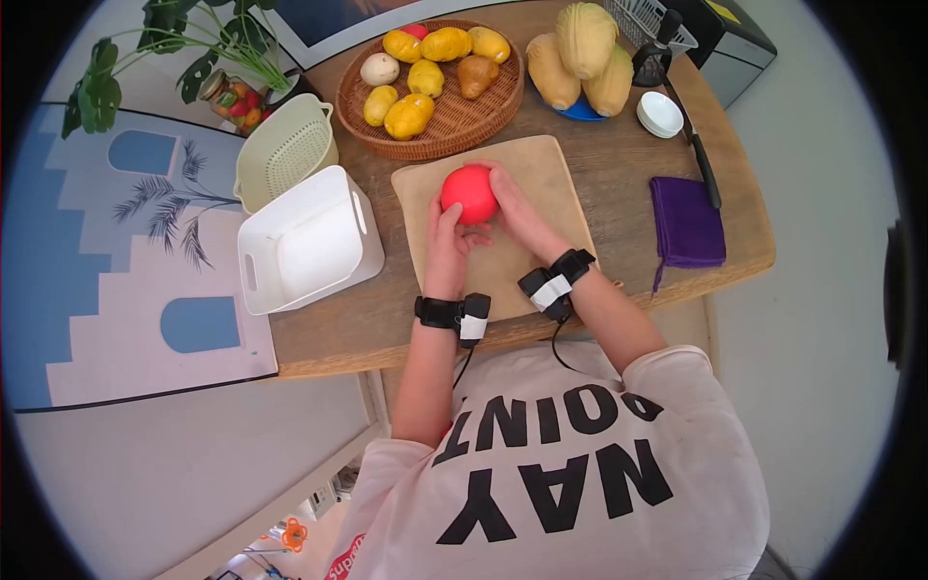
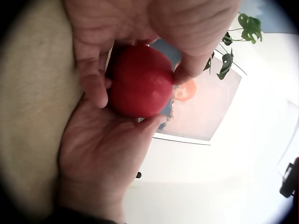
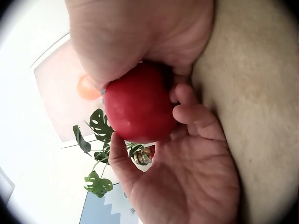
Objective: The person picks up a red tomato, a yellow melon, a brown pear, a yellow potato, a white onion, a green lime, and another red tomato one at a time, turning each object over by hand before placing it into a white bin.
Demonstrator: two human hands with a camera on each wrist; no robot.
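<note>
- Currently, left hand (image 1: 448,242) and right hand (image 1: 520,210) grip the red round object (image 1: 470,193) from opposite sides.
- Object position: over the tan board (image 1: 543,184); contact cannot be confirmed.
- White bin (image 1: 338,266): on the tabletop (image 1: 621,208), left of the board.

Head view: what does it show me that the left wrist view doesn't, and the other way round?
Only the head view shows the wicker basket, the white bin, the purple cloth and the black-handled knife.

Only the left wrist view shows the orange round shape in the framed picture.

Both show the red round item, held between the left hand and the right hand, plus the leafy plant and part of the framed picture.
</note>
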